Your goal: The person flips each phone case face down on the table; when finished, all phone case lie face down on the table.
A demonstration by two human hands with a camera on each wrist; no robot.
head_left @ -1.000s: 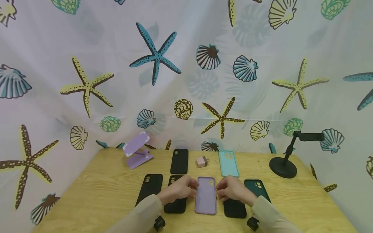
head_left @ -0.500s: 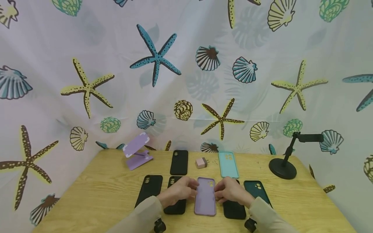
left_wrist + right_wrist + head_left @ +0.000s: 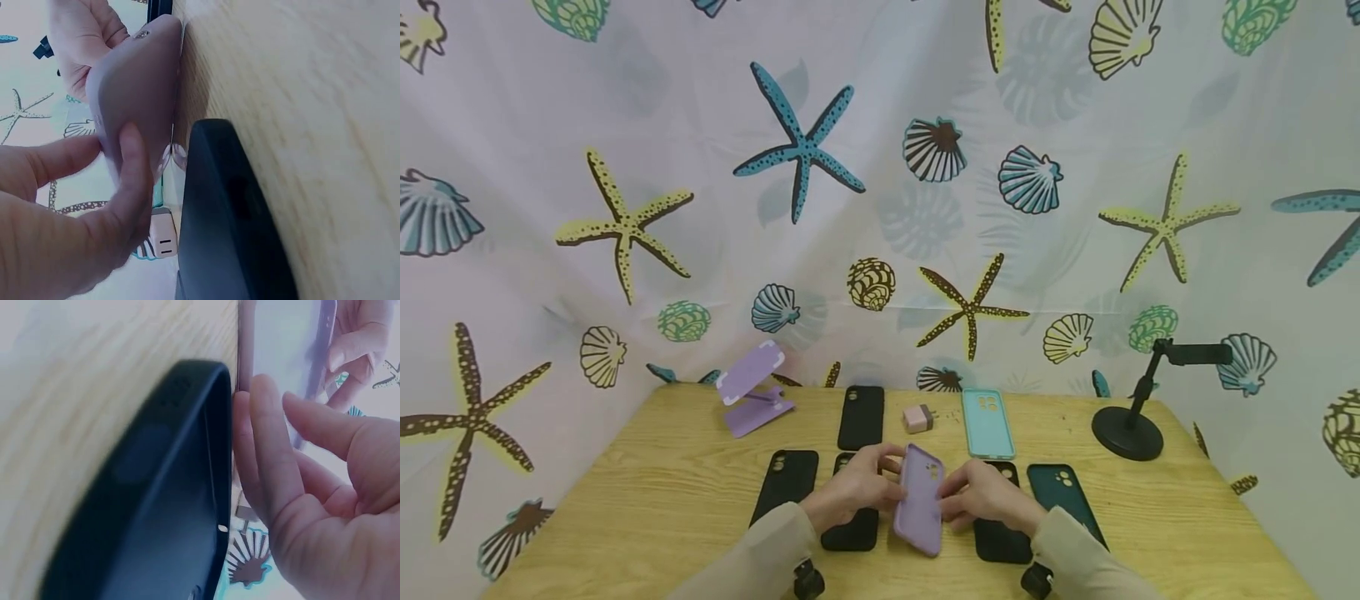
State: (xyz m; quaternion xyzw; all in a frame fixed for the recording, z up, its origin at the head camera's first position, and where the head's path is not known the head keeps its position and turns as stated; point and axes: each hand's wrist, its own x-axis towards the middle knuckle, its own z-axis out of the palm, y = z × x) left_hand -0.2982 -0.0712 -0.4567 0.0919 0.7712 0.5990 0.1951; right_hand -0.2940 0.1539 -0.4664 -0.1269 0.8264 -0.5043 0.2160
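Note:
Between the two hands, a light purple phone case (image 3: 920, 510) stands tilted, its left side raised off the table. My left hand (image 3: 861, 490) pinches that raised side between thumb and fingers; the left wrist view shows the fingertips on the case's back (image 3: 134, 94). Beside the lower right side is my right hand (image 3: 983, 500), its fingers fairly straight and fingertips right at the edge, with a gap between thumb and index finger in the right wrist view. Black phone cases lie partly under each hand, one on the left (image 3: 856, 529) and one on the right (image 3: 1002, 542).
More cases lie around: black ones at left (image 3: 785, 482) and back (image 3: 861, 418), a turquoise one (image 3: 988, 425), a dark green one (image 3: 1066, 492). A pink charger plug (image 3: 917, 418) sits behind. A purple stand (image 3: 751, 375) and a black stand (image 3: 1127, 433) flank the wooden table (image 3: 647, 492).
The purple case, flat on the table before, is now tipped up on its left side and turned slightly. My left hand has risen with it; my right hand has moved left to its edge.

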